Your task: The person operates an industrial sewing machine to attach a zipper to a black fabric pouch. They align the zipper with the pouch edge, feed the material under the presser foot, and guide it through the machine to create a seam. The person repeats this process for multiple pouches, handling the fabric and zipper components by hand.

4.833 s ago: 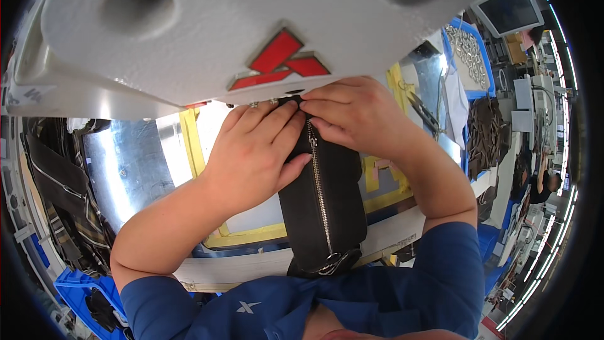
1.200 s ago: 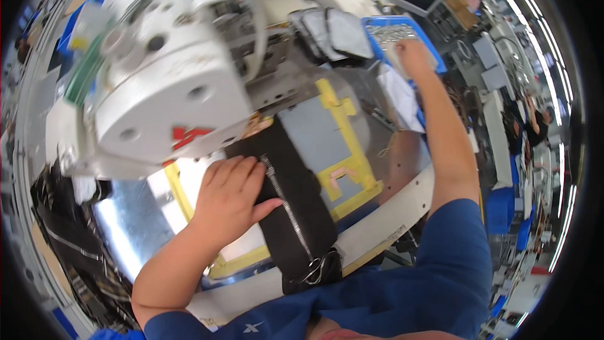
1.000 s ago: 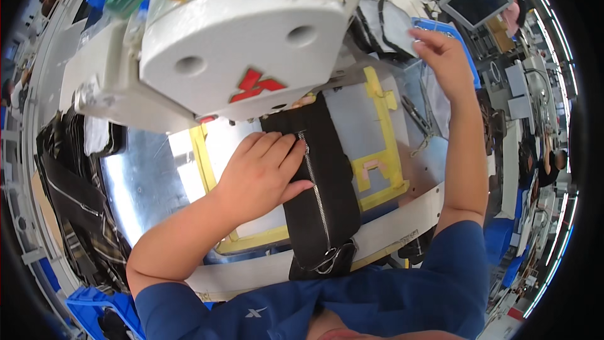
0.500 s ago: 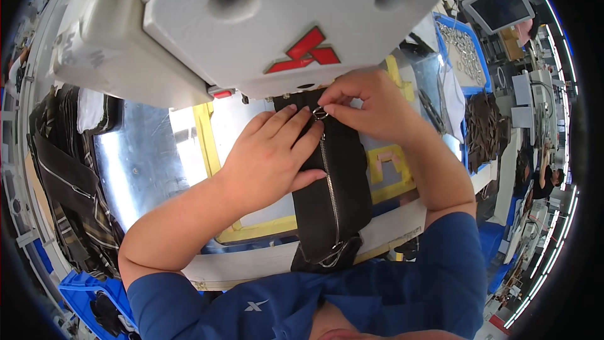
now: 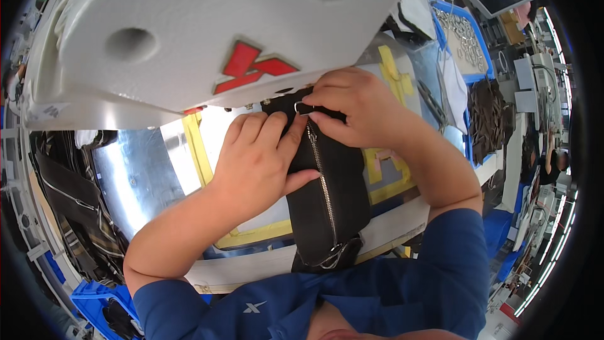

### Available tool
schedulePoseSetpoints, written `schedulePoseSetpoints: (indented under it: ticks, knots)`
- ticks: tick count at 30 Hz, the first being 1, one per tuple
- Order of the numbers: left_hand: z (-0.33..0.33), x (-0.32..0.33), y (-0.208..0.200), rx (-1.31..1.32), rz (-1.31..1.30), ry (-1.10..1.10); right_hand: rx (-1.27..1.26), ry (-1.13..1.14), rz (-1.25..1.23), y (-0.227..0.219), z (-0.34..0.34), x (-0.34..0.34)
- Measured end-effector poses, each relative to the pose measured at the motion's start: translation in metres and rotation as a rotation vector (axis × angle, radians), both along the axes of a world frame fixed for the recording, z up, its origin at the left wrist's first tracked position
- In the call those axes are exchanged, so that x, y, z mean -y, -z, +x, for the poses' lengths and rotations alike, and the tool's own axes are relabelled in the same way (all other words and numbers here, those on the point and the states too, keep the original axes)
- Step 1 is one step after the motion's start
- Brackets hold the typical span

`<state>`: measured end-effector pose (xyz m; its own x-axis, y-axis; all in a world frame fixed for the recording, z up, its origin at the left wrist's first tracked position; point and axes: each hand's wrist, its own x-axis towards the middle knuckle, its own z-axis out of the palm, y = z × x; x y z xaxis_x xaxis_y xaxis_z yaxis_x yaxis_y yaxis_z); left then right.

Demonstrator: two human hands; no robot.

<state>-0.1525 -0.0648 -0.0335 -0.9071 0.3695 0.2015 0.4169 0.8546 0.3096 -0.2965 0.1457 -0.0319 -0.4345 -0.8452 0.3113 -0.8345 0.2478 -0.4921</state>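
A long piece of black fabric with a silver metal zipper down its length lies under the head of a white machine. My left hand rests on its left side, fingers stretched forward and thumb beside the zipper. Near the zipper's far end, my right hand pinches a short black strap. A small silver metal ring shows at the strap's left end, close to my left fingertips. The machine head hides the fabric's far end.
Yellow tape borders the work plate. Black zippered pieces are stacked at left. A blue tray of metal parts stands at far right, near a pile of brown pieces. Tweezers lie right of my right hand.
The ring has shifted slightly left, and the black strap now shows between my right fingers. My left hand has slid a little left on the fabric. The view has turned slightly.
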Motion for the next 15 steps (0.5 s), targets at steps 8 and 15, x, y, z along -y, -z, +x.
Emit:
schedulePoseSetpoints:
  ticks: [8, 15]
  knots:
    - [0.0, -0.003, 0.001, -0.018, -0.044, 0.029, -0.137, 0.008, 0.012, 0.008, -0.003, 0.007]
    - [-0.006, 0.0, -0.003, 0.001, -0.101, 0.037, -0.039, 0.124, 0.098, 0.002, -0.004, 0.02]
